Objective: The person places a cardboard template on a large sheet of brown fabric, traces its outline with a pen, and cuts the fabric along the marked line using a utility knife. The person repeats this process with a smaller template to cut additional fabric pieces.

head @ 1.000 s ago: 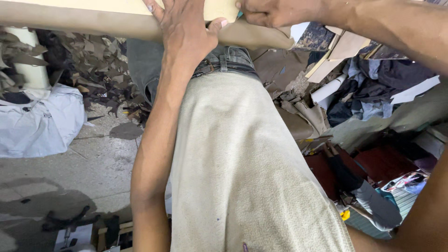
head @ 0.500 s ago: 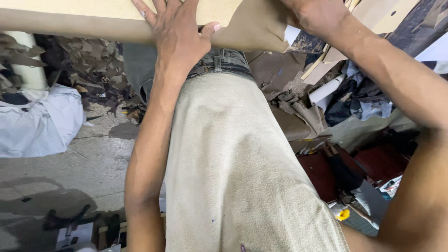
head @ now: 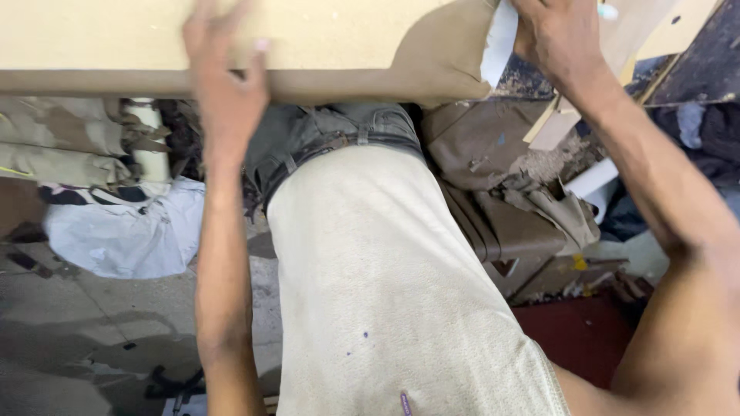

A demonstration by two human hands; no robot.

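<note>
A long tan panel (head: 100, 38) wrapped in brown material runs across the top of the view. My left hand (head: 223, 77) lies flat on it, fingers spread and blurred, pressing near its front edge. My right hand (head: 559, 42) rests at the panel's right end, fingers on the brown material (head: 443, 54) where it folds around the corner beside a white strip (head: 497, 42). Whether the right hand pinches the material is hidden. My beige shirt (head: 385, 293) and grey trousers (head: 324, 131) fill the middle below.
A white crumpled sheet (head: 123, 231) lies on the grey floor at the left. Brown leather scraps and a torn cushion (head: 501, 192) pile at the right, with pale card pieces (head: 555, 127) and a dark red surface (head: 578, 331) lower right.
The view has closed in on the panel's edge. My left hand slid left along the panel. My right hand moved to the folded corner of brown material.
</note>
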